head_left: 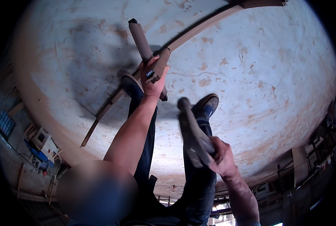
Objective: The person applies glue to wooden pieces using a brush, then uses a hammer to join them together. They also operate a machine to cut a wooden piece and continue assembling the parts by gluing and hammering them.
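Observation:
My left hand (152,84) is closed around a short, dark brown wooden piece (158,67) with a notched end. A second dark wooden bar (139,39) crosses behind the fingers, its lower end showing below the palm. Long wooden strips (198,32) run from this crossing to the upper right and, past my left shoe, to the lower left (98,122). How they join is hidden by the hand. On the right, my right hand (222,158) grips a greyish hammer-like tool (194,132), smeared by motion, held above my right leg, apart from the wood.
The pale floor (243,83) is cracked and stained. My left shoe (131,83) is beside the wood and my right shoe (209,101) beside the tool. Cluttered equipment (42,145) stands at the far left; boards and racks (299,165) line the right edge.

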Motion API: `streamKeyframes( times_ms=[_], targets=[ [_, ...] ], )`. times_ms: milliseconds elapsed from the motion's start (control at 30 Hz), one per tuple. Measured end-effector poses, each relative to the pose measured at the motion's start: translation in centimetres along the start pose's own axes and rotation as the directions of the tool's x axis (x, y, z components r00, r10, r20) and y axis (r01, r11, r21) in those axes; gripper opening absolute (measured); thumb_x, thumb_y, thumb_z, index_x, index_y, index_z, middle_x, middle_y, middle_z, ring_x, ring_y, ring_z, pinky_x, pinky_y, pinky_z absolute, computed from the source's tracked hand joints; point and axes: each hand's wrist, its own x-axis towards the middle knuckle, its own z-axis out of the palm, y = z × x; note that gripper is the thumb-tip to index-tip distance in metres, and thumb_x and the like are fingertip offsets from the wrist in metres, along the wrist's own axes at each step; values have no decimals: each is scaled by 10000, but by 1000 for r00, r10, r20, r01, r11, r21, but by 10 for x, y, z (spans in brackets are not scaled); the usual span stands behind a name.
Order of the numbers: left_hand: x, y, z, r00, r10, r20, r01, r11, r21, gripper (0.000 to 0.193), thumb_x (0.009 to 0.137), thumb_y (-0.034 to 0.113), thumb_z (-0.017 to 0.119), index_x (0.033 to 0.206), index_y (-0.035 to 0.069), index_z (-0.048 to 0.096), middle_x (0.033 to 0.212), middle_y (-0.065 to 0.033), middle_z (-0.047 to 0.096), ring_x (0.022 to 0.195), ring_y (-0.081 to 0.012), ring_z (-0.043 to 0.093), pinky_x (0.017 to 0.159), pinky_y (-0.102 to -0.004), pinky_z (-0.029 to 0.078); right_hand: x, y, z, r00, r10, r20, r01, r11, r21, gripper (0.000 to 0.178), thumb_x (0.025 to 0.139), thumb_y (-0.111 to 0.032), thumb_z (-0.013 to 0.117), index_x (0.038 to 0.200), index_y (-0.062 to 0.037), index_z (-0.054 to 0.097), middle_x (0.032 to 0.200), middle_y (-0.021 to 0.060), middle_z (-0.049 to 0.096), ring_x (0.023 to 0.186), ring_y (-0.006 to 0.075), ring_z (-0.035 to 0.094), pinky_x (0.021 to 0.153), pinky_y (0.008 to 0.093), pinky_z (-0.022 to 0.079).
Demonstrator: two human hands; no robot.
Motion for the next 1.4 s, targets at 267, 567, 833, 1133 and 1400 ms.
streamKeyframes(
  times_ms=[267, 567, 833, 1133, 1400],
  targets=[
    [3, 17, -4, 991, -135, 2, 128, 936, -328, 526, 653, -12, 816, 1127, 96, 615, 1091, -89, 616, 1042, -242, 573, 932, -356, 459, 68, -1, 25, 989, -122, 81, 139, 952, -271, 453, 812, -450, 705, 960, -34, 601, 738, 152, 630, 686, 364, 638, 590, 393, 514],
    [-2, 5, 3, 996, -73, -60, 34, 869, -494, 510, 672, -70, 796, 1131, 49, 609, 1099, -79, 585, 1029, -176, 561, 917, -323, 474, 78, -3, 12, 967, -220, 129, 254, 875, -411, 469, 813, -511, 671, 847, -52, 579, 676, 122, 608, 626, 321, 639, 537, 388, 511],
    [2, 6, -2, 1000, -15, -7, 12, 954, -300, 541, 637, -64, 813, 1124, 65, 616, 1127, -82, 547, 1024, -222, 568, 945, -334, 464, 80, -3, 13, 958, -266, 107, 287, 876, -389, 493, 778, -541, 684, 813, -62, 571, 659, 108, 600, 594, 292, 638, 512, 369, 511],
    [1, 2, 1, 998, -53, -23, 47, 976, -214, 599, 613, -45, 825, 1144, 141, 620, 1106, -84, 543, 1045, -255, 563, 929, -350, 471, 83, -8, 6, 958, -231, 173, 282, 871, -402, 468, 775, -498, 717, 844, -54, 586, 689, 138, 617, 646, 321, 646, 560, 379, 510],
    [0, 1, 2, 1000, 17, -14, -19, 986, -163, 586, 620, -32, 825, 1142, 139, 619, 1093, -97, 561, 1017, -257, 575, 910, -352, 479, 83, -5, 5, 952, -282, 123, 307, 853, -422, 502, 801, -550, 657, 762, -65, 536, 634, 107, 588, 565, 291, 625, 480, 370, 485]
  ],
)
